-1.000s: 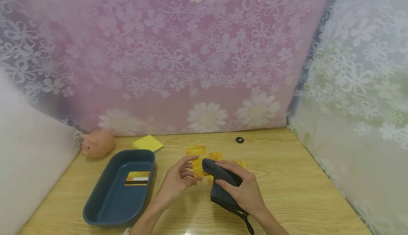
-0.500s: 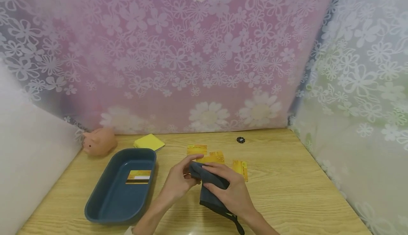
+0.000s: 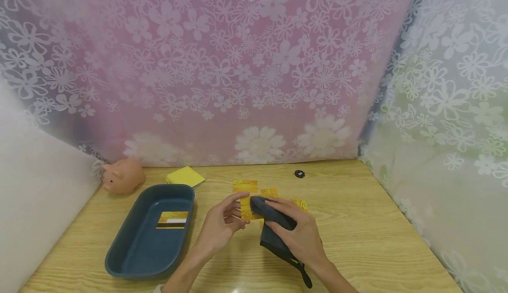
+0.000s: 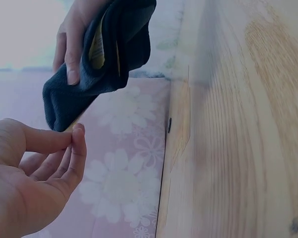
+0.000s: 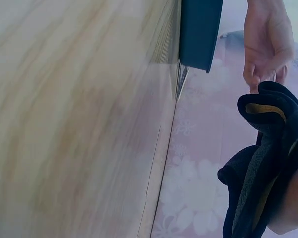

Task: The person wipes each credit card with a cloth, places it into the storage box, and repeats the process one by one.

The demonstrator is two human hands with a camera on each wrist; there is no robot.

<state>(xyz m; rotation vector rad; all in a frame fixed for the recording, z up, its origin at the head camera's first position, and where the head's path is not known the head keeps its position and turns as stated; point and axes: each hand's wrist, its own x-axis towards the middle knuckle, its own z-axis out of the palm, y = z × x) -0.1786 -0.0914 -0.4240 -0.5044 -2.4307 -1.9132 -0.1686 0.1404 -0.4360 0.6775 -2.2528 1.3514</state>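
Note:
My left hand pinches a yellow-orange card by its edges, above the table. A folded dark blue-grey cloth with black edging and a hanging loop is in my right hand, gripped between thumb and fingers. The cloth wraps over the card's right part and hides it. In the left wrist view, thumb and fingertip of the left hand meet at the card's edge beside the cloth. The right wrist view shows the bunched cloth with yellowish lining in its folds.
Several similar yellow cards lie behind the hands. A blue tray at the left holds another card, striped side up. Farther back are a pink piggy bank, a yellow pad and a black round chip.
The right hand slid the cloth left over the card up to the left fingers, then back right, so the card's left part shows again. The left hand has barely moved.

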